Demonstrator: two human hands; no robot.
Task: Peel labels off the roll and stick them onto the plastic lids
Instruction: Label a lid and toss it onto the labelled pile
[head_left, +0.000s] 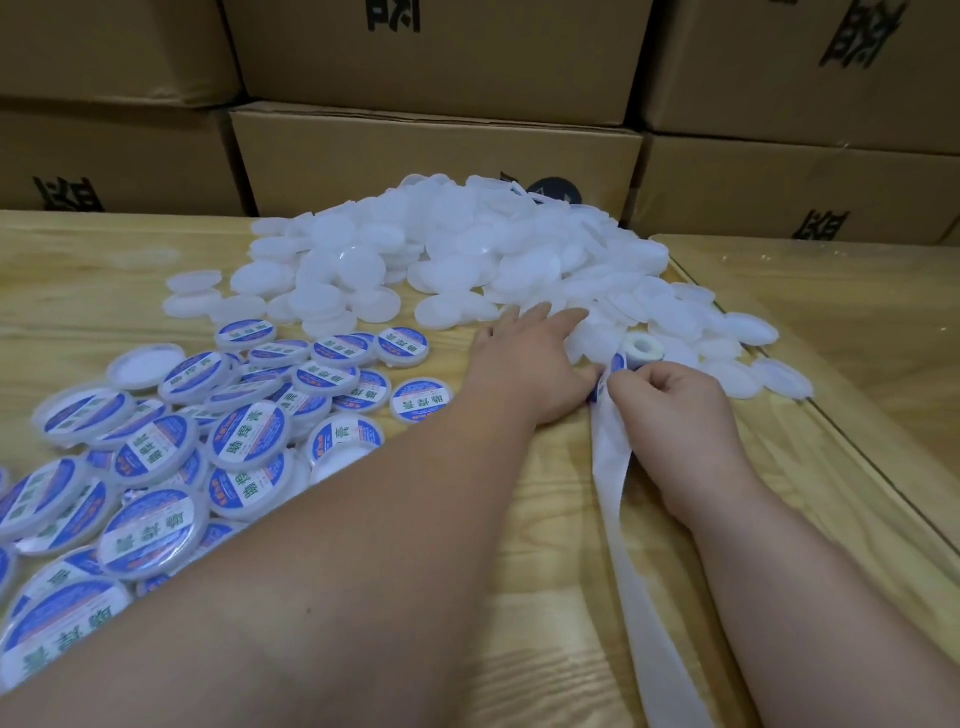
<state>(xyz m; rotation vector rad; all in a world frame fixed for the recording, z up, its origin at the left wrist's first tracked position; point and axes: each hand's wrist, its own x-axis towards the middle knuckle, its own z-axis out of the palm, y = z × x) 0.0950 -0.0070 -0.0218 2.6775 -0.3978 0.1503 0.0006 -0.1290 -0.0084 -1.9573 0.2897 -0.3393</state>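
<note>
Here, working at a wooden table (395, 530) stacked behind with cardboard boxes (436, 150): left hand (524, 364) lying flat with fingers stretched out straight toward the edge of a heap of plain white lids (467, 249), fingertips reaching the nearest ones, thumb tip touching the blue label (618, 362) at the roll; right hand (675, 400) curling its fingers round the white backing strip (613, 467), pinching it just below the label roll (641, 348). Roll sitting on its side among the near lids of the white heap, close beyond both hands, one blue label showing at its front. Backing strip trailing from the hands down across the table toward the bottom edge of the view, passing between the two forearms. Lying to the left, spreading over the table's near left part, a second pile of labelled lids (156, 457), blue and white stickers facing up, some overlapping and tilting against each other, a few upside down.
</note>
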